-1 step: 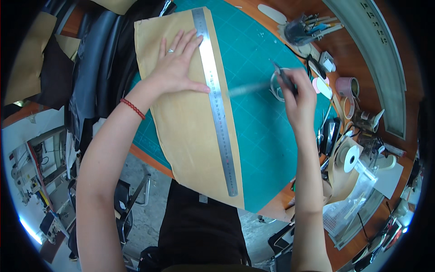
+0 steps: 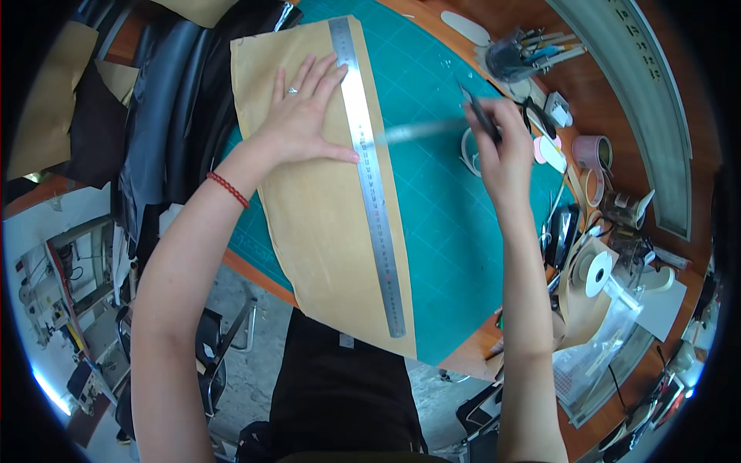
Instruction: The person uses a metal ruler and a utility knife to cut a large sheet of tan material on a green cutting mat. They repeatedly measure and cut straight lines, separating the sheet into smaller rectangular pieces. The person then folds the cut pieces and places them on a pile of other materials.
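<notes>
My left hand (image 2: 301,123) lies spread on a tan, leather-like sheet (image 2: 324,231), its fingertips and thumb on a long steel ruler (image 2: 372,193). The ruler runs along the sheet's right side, leaving a narrow tan strip beyond it. Both rest on a green cutting mat (image 2: 448,247). Above the mat, right of the sheet, my right hand (image 2: 505,150) is closed around a slim dark tool (image 2: 482,116) with a pointed tip; its exact kind is unclear. A blurred pale streak (image 2: 424,131) reaches from that hand toward the ruler. Beneath the hand is a pale ring-shaped object (image 2: 469,152).
Rolls of dark material (image 2: 181,100) lie at the left. Along the right stand a cup of tools (image 2: 509,60), a pink tape roll (image 2: 593,152), a white spool (image 2: 594,272) and clear plastic bags (image 2: 598,339). A chair (image 2: 212,339) stands below left.
My right hand has shifted slightly up and left with its tool, and the blurred streak now reaches closer to the ruler. My left hand stays on the ruler and sheet.
</notes>
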Tool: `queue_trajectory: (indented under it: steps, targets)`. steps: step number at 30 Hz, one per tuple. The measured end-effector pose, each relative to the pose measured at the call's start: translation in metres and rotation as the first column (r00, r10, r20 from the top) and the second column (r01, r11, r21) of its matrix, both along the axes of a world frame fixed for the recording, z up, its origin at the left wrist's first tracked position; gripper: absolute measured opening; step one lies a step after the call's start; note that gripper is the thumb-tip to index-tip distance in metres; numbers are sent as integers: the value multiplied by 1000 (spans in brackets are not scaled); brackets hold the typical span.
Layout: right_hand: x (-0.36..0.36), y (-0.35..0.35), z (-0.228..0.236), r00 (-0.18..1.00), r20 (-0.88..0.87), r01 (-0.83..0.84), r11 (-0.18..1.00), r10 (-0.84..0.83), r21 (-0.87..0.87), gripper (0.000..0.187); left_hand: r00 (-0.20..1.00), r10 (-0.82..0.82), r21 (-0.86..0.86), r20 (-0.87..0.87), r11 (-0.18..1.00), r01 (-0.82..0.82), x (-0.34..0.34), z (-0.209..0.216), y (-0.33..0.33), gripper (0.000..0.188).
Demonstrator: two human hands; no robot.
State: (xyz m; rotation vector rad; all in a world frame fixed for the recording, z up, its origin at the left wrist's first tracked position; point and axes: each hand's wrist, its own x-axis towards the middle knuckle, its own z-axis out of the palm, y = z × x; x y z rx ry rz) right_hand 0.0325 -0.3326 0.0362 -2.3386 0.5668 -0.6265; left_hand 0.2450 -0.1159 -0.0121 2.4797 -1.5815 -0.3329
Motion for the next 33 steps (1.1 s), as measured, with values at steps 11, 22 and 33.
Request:
queue_trajectory:
  steps: [11, 22, 33]
  targets:
    - [141, -55, -67, 994, 41, 110, 964, -103, -243, 13, 994, 47, -17, -97, 999, -49, -8, 12, 4, 135]
    - [144, -52, -76, 997, -26, 59, 921, -75, -385, 18, 992, 45, -15, -115, 999, -47, -7, 13, 3, 135]
    - [145, -48, -75, 994, -59, 57, 911, -88, -408, 16, 995, 36, 50, -92, 998, -31, -7, 14, 3, 141]
